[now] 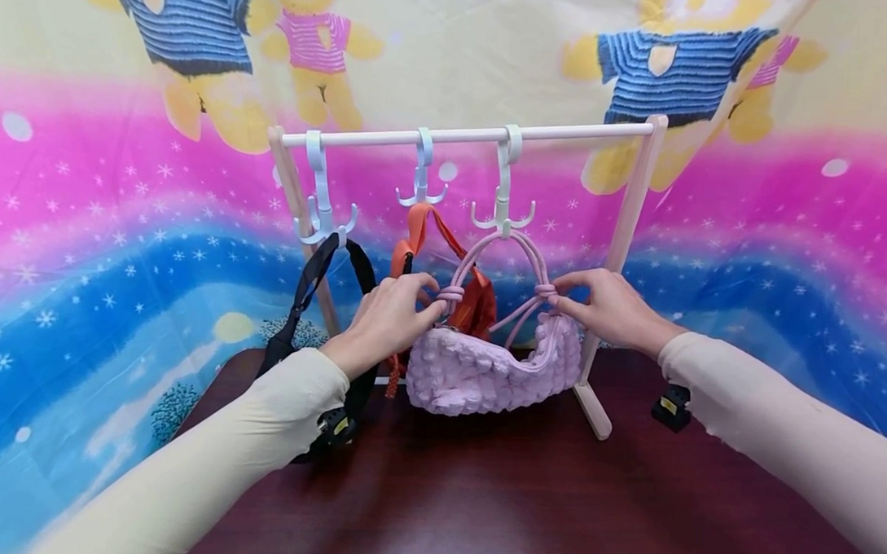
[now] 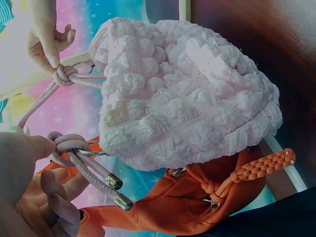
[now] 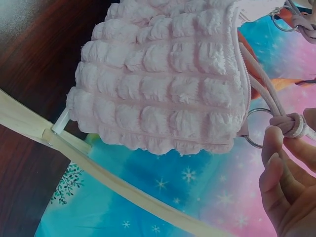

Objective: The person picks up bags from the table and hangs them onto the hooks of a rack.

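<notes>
A puffy pink handbag [image 1: 484,376] hangs by its cord handles from the right-hand light green hook [image 1: 504,185]. My left hand [image 1: 394,312] pinches the knot [image 1: 450,294] at the left end of the handle. At the other end, my right hand [image 1: 607,305] pinches the matching knot [image 3: 289,124], beside a metal ring [image 3: 257,128]. In the left wrist view, two metal-tipped cord ends [image 2: 116,185] dangle below the left knot. The bag's zipped top edge sags in the middle. Behind it, an orange bag [image 2: 197,197] is partly hidden.
A wooden rack [image 1: 629,218] with a white rail [image 1: 463,135] stands on the dark red table [image 1: 479,506]. A black bag strap [image 1: 315,272] hangs from the left blue hook [image 1: 322,191]; the orange bag's strap hangs at the middle hook [image 1: 422,166]. A printed cloth [image 1: 161,186] covers the background.
</notes>
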A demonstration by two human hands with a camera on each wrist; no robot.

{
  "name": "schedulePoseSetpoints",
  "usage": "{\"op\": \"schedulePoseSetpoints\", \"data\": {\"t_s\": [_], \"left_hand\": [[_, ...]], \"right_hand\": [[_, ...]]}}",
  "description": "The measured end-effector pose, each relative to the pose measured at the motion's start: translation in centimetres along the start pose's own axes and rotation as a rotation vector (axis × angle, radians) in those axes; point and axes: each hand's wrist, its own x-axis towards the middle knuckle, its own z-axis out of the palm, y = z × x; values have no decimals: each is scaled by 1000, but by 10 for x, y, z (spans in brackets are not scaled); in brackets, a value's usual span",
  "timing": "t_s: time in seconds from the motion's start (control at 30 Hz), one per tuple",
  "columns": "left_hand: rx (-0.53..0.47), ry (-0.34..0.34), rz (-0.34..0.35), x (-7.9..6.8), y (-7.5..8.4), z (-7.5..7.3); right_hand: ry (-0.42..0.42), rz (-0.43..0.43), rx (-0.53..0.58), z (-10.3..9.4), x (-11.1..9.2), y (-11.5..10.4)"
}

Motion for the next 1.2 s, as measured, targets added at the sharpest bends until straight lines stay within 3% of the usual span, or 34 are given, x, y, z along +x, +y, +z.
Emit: {"op": "schedulePoseSetpoints", "data": {"t_s": [1.2], "left_hand": [[-12,23,16,-7,4,-1]], "right_hand": [[-3,-8,29,0,-1,1]]}}
